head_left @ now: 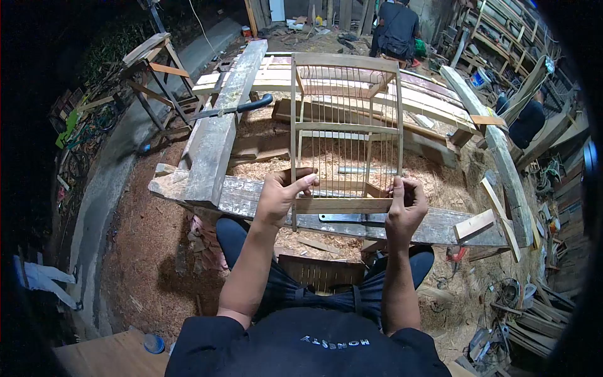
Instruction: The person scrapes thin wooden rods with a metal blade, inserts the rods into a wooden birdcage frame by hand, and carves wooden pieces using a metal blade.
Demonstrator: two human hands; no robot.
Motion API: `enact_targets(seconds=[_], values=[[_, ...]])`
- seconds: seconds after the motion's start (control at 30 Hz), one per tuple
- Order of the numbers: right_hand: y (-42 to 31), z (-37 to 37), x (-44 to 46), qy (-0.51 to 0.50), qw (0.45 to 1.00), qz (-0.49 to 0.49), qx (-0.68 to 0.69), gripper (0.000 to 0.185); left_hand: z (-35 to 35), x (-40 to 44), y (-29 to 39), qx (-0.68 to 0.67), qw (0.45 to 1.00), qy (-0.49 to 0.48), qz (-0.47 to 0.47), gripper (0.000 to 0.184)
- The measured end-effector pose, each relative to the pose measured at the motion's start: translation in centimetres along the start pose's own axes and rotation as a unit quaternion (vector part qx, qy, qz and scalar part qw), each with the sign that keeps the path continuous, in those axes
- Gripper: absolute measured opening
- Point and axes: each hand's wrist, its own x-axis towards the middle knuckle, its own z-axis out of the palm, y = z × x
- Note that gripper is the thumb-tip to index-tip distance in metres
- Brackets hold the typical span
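Note:
A wooden cage frame (348, 128) with rows of thin upright bars stands in front of me, above the work bench. My left hand (277, 196) grips its lower left post, thumb and fingers closed around the wood. At the lower right corner, my right hand (405, 208) pinches the other post with curled fingers. Below the cage's bottom rail, a flat metal blade (342, 217) lies on the front plank (251, 200), partly covered near my right wrist. A long knife with a dark blue handle (255, 103) rests across the left beam (210, 147).
Wood shavings (151, 251) cover the ground. A small block (474, 224) and thin strips lie on the plank's right end. A wooden stand (160, 81) is at far left. One person (397, 28) crouches at the back; another (527, 119) sits at right. Legs (47, 276) show at left.

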Motion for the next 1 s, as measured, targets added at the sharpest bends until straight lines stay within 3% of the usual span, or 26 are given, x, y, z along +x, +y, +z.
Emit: enact_targets(seconds=[0.63,1.0], values=[[-0.6,0.0,-0.4,0.000,1.000,-0.007,-0.020,0.014,0.7,-0.9,0.0,-0.015,0.999,0.033,-0.010,0.023],[-0.6,-0.2,-0.6,0.019,0.999,-0.023,-0.037,0.016,2.6,-2.1,-0.8,0.007,0.995,0.091,0.032,0.024]])
